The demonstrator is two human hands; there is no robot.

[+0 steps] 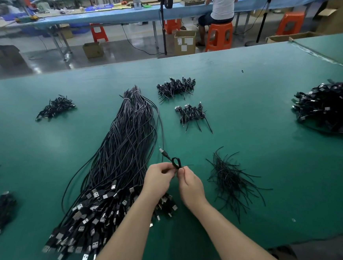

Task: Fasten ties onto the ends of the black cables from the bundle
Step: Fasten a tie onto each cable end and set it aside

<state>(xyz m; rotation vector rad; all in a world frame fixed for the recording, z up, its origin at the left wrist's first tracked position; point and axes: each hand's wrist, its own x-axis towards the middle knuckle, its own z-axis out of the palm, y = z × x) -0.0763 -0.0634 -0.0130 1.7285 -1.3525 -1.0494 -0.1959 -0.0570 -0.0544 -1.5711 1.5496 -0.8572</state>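
Both my hands pinch the looped cable end above the desk, left hand steadying, right hand working the tie. Next, I reckon: twist it tight.

A long cable bundle is being kept at the table's centre-left. A tie pile is lying to its right. Small tied-cable groups are resting behind, a large heap at far right.
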